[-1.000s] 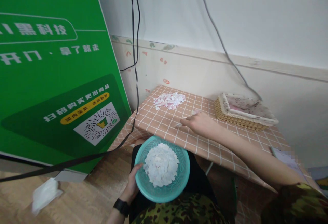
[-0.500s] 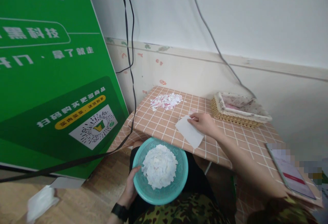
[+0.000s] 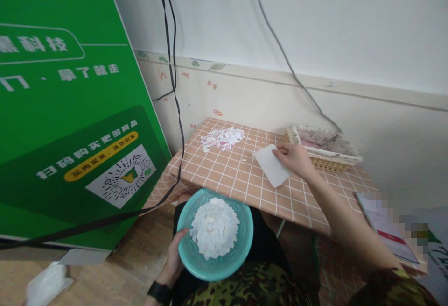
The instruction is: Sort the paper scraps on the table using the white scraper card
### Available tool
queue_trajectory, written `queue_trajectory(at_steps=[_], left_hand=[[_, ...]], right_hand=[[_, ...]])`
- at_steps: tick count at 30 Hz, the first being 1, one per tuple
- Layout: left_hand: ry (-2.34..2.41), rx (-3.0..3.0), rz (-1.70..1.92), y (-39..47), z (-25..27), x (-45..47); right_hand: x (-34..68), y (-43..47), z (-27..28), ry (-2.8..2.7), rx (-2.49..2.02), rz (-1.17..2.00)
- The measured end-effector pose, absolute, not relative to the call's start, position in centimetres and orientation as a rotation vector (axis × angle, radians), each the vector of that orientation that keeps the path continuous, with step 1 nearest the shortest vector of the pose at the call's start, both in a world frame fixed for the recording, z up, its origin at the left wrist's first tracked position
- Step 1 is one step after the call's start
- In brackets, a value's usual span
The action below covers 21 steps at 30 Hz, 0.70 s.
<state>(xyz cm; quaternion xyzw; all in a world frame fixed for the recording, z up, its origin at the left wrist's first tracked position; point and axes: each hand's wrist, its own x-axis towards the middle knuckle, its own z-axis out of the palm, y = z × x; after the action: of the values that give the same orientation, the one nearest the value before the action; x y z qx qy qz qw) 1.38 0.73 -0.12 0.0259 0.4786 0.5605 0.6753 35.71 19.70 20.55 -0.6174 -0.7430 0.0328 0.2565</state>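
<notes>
A checked cloth covers the table (image 3: 217, 170), which stands against a pale wall (image 3: 217, 11). The right hand (image 3: 296, 159) pinches a white sheet (image 3: 271, 168) at its far right corner, over the table; whether the sheet touches the cloth, I cannot tell. Its long axis runs slantwise, from far left to near right, towards the near table edge. The left hand (image 3: 175, 252) grasps the left rim of the green basin (image 3: 243, 250), which holds heaped white scraps (image 3: 214, 229)
</notes>
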Motion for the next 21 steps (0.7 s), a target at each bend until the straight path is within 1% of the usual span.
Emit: queue_trajectory(at_steps=[5,7,10,15,18,21], left_hand=[[1.081,0.023,1.281,0.7,-0.1,1.4],[1.075,0.019,1.280,0.6,-0.1,1.3],[1.072,0.025,1.286,0.5,-0.1,1.2],[1.070,0.028,1.293,0.6,-0.4,1.2],[1.057,0.027,1.280,0.7,-0.6,1.3],[1.075,0.033,1.272,0.8,-0.7,1.3]], right_hand=[[32.2,18.0,19.9,-2.134,-1.812,-0.212],[31.8,17.0,19.4,-2.173,-1.822,-0.244],[32.1,15.2,18.1,-2.124,-1.765,-0.144],[32.6,11.5,14.9,-1.800,-1.720,0.085],[32.1,10.7,13.3,-1.725,-1.762,0.078],[31.1,11.5,12.7,-1.768,-1.783,0.030]])
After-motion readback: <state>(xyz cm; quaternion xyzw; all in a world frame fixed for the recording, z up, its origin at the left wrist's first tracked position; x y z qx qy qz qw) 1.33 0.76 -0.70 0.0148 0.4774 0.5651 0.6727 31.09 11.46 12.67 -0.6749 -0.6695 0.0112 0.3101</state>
